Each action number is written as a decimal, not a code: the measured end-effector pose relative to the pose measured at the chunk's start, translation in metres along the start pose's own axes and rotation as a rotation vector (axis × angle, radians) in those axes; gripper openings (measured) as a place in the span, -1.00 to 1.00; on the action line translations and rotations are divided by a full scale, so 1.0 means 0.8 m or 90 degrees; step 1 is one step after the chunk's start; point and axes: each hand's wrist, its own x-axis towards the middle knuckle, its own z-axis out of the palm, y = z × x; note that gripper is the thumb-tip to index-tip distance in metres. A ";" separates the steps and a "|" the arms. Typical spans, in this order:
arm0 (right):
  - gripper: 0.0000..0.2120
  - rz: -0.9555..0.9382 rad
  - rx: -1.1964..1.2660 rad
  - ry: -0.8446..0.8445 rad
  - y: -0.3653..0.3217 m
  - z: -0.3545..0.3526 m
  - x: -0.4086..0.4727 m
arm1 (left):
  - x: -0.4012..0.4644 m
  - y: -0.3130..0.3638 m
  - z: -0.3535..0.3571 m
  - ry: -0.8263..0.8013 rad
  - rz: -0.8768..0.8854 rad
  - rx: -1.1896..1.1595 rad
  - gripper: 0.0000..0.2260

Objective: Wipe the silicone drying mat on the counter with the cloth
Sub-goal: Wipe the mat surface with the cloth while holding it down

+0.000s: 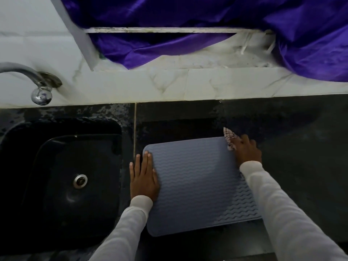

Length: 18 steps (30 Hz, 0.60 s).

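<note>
The grey mat (pixel 195 183) lies on the tabletop (pixel 301 166) just right of the sink (pixel 62 181). The left hand (pixel 144 178) presses flat and open on the mat's left edge; the right hand (pixel 244 150) clutches the cloth (pixel 229 138) at its far right corner. The cloth sits half off the mat, so a stroke from there could skid onto the tabletop, or drag the mat if the left hand eases.

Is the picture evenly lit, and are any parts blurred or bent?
Head view: dim and uneven; the sink is nearly black, the wall tiles brighter. The purple cloth looks smeared. The counter edge curves from the wide lens. The mat is sharp.

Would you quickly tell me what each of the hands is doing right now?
Left hand: open, flat on the mat's left edge, holding nothing.
Right hand: closed on the cloth at the mat's far right corner.
</note>
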 end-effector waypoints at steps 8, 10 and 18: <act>-0.68 0.042 0.061 0.020 0.021 0.000 -0.002 | 0.004 0.000 -0.004 0.006 0.033 0.018 -0.48; -0.70 0.046 0.076 0.015 0.021 -0.002 -0.001 | 0.005 0.000 -0.005 0.009 0.045 0.033 -0.48; -0.66 -0.027 0.395 0.118 -0.010 -0.042 -0.033 | 0.012 0.005 -0.009 0.009 0.076 -0.005 -0.47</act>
